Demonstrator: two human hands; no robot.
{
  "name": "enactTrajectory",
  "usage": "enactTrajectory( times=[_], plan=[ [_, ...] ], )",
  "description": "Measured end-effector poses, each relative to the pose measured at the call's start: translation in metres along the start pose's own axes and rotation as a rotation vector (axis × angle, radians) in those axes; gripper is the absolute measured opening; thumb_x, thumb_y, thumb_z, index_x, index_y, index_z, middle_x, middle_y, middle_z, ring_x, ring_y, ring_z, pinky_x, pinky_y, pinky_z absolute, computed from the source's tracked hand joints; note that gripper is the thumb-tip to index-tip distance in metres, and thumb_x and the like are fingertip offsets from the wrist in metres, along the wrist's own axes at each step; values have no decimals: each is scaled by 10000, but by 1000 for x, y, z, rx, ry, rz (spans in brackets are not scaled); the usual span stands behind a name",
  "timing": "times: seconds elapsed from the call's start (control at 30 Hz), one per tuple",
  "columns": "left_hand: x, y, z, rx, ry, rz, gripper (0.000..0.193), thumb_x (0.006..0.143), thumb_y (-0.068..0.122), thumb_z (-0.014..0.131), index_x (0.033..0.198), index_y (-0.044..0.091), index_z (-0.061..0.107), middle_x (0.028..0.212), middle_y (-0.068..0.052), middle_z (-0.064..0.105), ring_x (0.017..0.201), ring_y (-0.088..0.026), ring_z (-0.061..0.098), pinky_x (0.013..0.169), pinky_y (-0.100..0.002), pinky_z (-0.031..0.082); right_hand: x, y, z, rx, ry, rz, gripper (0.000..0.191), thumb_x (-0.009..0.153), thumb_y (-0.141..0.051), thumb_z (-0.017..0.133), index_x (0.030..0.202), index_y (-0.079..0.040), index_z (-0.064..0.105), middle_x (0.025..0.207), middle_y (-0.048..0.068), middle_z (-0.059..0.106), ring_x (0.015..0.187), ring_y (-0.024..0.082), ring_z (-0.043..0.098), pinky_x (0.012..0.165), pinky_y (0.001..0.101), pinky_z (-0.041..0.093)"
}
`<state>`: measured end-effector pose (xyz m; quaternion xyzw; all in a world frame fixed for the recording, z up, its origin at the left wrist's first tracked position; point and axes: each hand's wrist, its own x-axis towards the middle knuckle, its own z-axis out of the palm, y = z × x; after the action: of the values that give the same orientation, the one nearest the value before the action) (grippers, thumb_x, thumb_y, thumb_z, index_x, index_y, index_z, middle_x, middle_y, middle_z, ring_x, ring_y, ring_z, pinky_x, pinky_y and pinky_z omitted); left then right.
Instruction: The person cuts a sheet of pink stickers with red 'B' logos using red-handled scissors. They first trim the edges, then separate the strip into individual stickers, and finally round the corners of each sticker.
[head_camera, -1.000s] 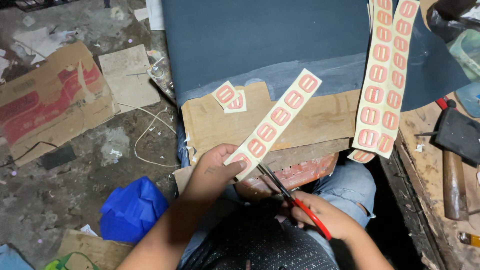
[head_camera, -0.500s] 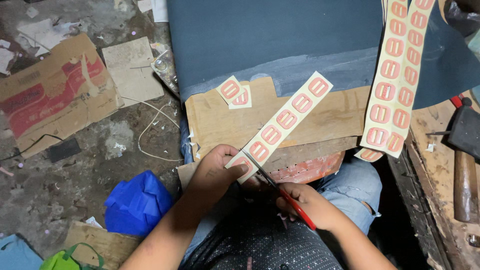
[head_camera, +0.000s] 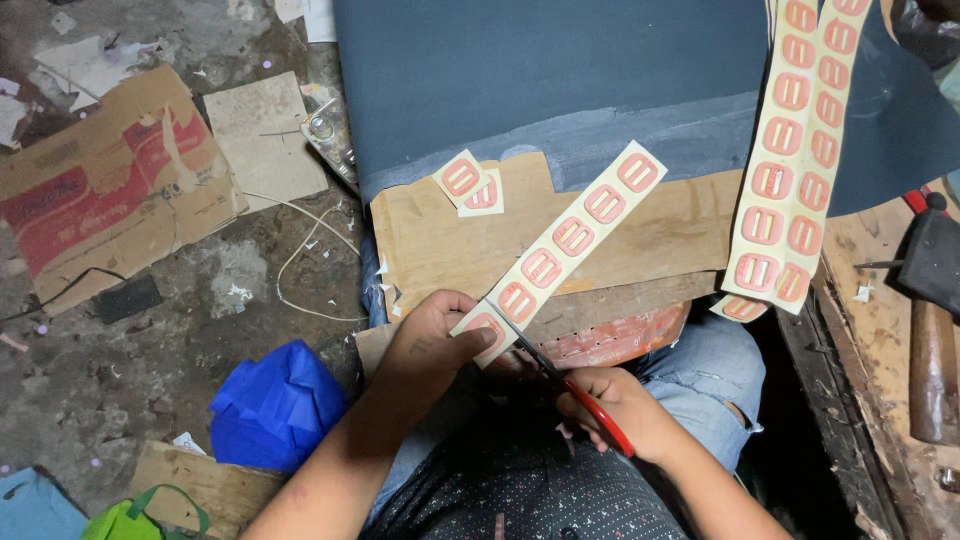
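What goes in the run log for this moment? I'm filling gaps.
left hand: holds label strip | right hand: red-handled scissors cutting strip | cut labels on board

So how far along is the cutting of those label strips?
Two cut labels already lie on the brown board. In hand: the left hand holds a single strip while the right hand works red-handled scissors at its lower end; about five labels remain on it. A wider double strip hangs uncut at right, so most seems left.

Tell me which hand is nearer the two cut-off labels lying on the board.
Left. The left hand sits just below the cut labels; the right hand, holding scissors, is farther down-right.
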<state>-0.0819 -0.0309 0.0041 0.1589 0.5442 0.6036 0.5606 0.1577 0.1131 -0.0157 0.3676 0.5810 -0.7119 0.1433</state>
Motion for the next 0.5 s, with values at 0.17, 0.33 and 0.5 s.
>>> enactTrajectory(
  times=[0.17,0.33,0.5],
  plan=[
    [7,12,-4,-7,-4,123,265,914,36,680,1118,-50,536,977,-139,733,870,-161,691,779,-282,559,-2,-1,3,-54,22,22,294,919,-194,683,676,-51,603,548,-2,583,403,81,511,385,241,393],
    [56,48,10,102,158,435,456,914,90,684,1306,21,463,1169,-121,651,921,-136,642,747,-271,554,3,6,5,-95,-18,3,221,895,-198,728,747,-48,663,580,-9,598,471,84,535,436,252,413],
    [50,60,25,1026,435,482,505,828,249,834,1193,18,572,1078,-161,602,957,-303,595,833,-417,500,0,7,1,-311,27,-215,174,853,-175,777,835,-23,694,699,10,661,665,101,579,599,290,497]
  ],
)
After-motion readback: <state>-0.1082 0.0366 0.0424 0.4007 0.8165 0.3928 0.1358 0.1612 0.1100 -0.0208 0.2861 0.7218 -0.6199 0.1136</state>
